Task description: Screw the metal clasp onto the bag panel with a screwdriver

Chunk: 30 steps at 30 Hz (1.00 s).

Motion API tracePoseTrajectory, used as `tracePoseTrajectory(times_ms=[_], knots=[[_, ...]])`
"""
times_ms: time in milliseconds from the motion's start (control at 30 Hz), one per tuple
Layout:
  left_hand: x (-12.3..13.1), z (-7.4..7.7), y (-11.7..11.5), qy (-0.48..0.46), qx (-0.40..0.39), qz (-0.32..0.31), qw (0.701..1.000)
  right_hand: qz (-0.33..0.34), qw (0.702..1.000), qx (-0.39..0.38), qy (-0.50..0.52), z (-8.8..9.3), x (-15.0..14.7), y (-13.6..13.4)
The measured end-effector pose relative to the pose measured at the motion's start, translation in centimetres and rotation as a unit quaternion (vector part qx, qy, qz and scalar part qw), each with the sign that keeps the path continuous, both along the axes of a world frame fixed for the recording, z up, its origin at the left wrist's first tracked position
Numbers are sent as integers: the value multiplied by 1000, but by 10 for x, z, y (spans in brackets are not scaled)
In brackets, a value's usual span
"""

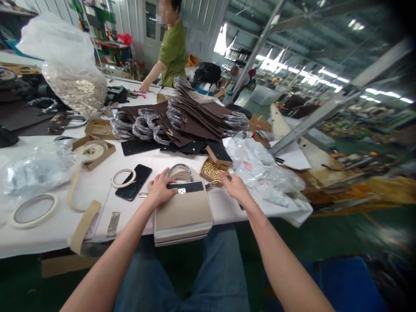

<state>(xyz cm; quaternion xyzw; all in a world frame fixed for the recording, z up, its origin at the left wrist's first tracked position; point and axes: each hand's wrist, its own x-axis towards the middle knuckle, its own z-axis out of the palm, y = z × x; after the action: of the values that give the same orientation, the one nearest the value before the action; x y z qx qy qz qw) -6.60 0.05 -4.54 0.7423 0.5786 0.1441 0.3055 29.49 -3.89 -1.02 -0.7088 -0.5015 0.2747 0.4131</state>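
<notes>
A flat beige bag piece (pixel 183 212) lies at the table's front edge, overhanging slightly above my lap. Along its far edge runs a black strip (pixel 193 187) with a small silver metal fitting (pixel 181 190). My left hand (pixel 160 189) grips that far left corner, thumb on the strip and fingers over the edge. Behind the strip curves a plastic-wrapped handle (pixel 180 168). My right hand (pixel 234 188) is closed around a thin dark tool, mostly hidden by the fingers; its exact kind is unclear. Beside those fingers stands a small cardboard box of gold-coloured small parts (pixel 211 170).
Left of the bag piece are a black phone (pixel 134 182), a tape roll (pixel 123 178) and a larger ring of tape (pixel 34 210). Stacked brown bag pieces (pixel 201 117) stand behind. Clear plastic bags (pixel 256 169) lie right. A person in green (pixel 173 52) works across the table.
</notes>
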Motion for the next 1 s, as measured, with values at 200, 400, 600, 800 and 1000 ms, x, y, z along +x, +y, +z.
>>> tracePoseTrajectory(times_ms=[200,400,600,800,1000], knots=[[2,-3,-1,-18,3,4,1000,43,912,38,-406,-59,13,-24],[-4,-13,0,-31,9,-16,999,137,876,150,-437,-76,23,-37],[-8,-20,7,-35,28,-36,998,55,947,188,-255,-56,-5,-63],[-10,-16,5,-65,44,-48,996,117,984,-70,115,-48,-68,-64],[-8,22,-29,-77,169,99,978,169,927,-55,330,-56,-71,-52]])
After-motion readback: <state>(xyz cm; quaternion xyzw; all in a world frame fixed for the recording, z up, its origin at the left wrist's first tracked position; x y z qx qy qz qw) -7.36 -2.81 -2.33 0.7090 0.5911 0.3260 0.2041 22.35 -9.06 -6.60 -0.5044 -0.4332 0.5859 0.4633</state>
